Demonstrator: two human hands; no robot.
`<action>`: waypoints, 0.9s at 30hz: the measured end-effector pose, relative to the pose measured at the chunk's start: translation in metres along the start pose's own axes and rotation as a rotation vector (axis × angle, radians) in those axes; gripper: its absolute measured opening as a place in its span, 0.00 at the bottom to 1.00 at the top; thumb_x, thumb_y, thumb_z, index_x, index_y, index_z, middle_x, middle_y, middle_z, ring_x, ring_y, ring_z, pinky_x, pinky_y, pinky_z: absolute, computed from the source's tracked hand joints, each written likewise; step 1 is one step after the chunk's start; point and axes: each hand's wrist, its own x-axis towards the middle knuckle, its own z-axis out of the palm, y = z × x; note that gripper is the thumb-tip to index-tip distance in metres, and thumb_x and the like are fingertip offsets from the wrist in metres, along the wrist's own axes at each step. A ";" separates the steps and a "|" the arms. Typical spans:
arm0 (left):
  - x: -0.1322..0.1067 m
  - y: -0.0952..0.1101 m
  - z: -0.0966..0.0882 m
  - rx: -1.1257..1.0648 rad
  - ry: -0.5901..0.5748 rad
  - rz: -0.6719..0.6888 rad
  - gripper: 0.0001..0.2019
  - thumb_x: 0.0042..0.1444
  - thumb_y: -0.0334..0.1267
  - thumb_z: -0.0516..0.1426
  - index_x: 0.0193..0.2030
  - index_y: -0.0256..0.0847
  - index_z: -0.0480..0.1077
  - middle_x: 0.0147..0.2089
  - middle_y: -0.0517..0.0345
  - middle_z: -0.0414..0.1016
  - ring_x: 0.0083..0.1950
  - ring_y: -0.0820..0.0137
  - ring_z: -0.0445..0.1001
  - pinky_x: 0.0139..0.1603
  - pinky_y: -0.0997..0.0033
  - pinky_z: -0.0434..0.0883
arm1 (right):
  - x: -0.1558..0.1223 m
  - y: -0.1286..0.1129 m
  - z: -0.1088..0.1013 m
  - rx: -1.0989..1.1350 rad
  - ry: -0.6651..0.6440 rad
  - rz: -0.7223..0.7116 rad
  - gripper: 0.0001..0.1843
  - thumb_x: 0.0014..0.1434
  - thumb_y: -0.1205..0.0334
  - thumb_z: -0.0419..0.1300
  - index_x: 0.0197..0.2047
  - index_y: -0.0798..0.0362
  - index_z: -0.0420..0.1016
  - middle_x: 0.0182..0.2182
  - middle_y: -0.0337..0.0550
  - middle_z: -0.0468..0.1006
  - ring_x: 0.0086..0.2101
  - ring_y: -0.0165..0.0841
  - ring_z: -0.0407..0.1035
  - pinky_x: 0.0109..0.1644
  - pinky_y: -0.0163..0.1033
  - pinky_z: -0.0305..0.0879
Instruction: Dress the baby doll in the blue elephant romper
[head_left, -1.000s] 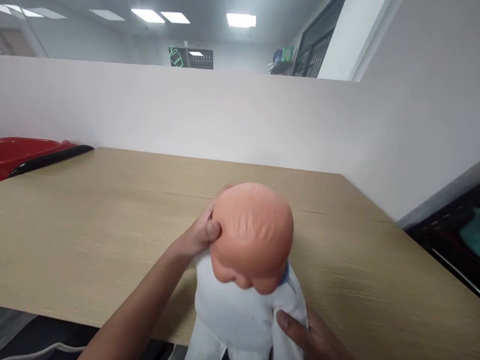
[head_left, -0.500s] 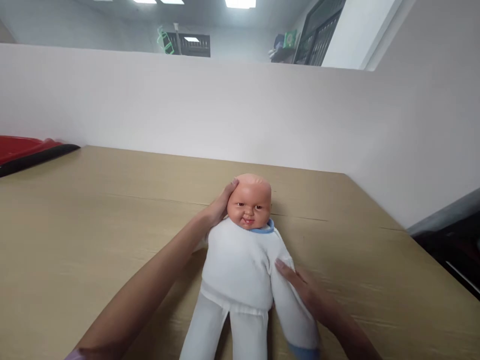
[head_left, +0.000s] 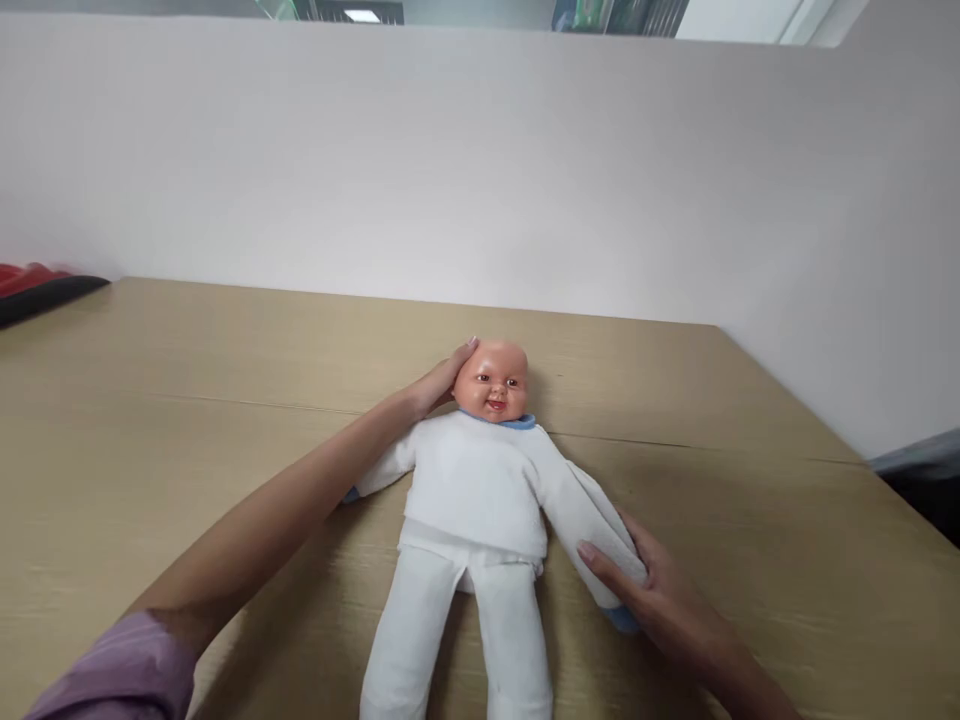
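A baby doll [head_left: 476, 490] in a white top and trousers with blue trim at neck and cuffs lies on its back on the table. My left hand [head_left: 441, 382] cups the side of its bald head, thumb up along the temple; its other fingers are hidden behind the head. On the other side, my right hand [head_left: 645, 580] is closed around the doll's sleeve [head_left: 585, 510] near the blue cuff, thumb on top. The doll's other sleeve [head_left: 390, 468] stretches out partly behind my left forearm.
The wooden table [head_left: 247, 350] has a seam across it and meets a pale wall [head_left: 450, 170]. At the far left is a red thing with a black edge [head_left: 56, 298]. A dark object [head_left: 926, 480] stands beyond the table's right edge.
My right hand has slid down from the doll's upper arm toward the cuff, and that sleeve now angles outward. My left hand stays at the head. The view has tipped downward.
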 end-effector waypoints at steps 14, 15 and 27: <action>0.019 -0.005 -0.031 0.183 -0.128 -0.120 0.40 0.66 0.72 0.46 0.67 0.45 0.73 0.70 0.51 0.75 0.74 0.55 0.69 0.77 0.58 0.62 | 0.004 0.006 0.003 -0.091 0.029 0.072 0.40 0.60 0.30 0.62 0.63 0.49 0.76 0.64 0.49 0.79 0.64 0.51 0.72 0.67 0.49 0.71; 0.019 -0.003 -0.032 0.180 -0.152 -0.141 0.40 0.66 0.73 0.45 0.67 0.44 0.74 0.71 0.51 0.75 0.74 0.55 0.69 0.77 0.59 0.62 | 0.004 0.008 0.003 -0.097 0.028 0.071 0.39 0.60 0.29 0.62 0.63 0.49 0.77 0.64 0.49 0.79 0.64 0.50 0.71 0.67 0.49 0.71; 0.019 0.007 -0.022 0.233 -0.176 -0.205 0.39 0.69 0.70 0.42 0.67 0.43 0.74 0.70 0.55 0.76 0.73 0.58 0.71 0.77 0.63 0.62 | 0.007 0.024 0.011 -0.271 0.209 -0.048 0.32 0.61 0.33 0.61 0.56 0.48 0.78 0.56 0.50 0.81 0.57 0.50 0.75 0.62 0.52 0.73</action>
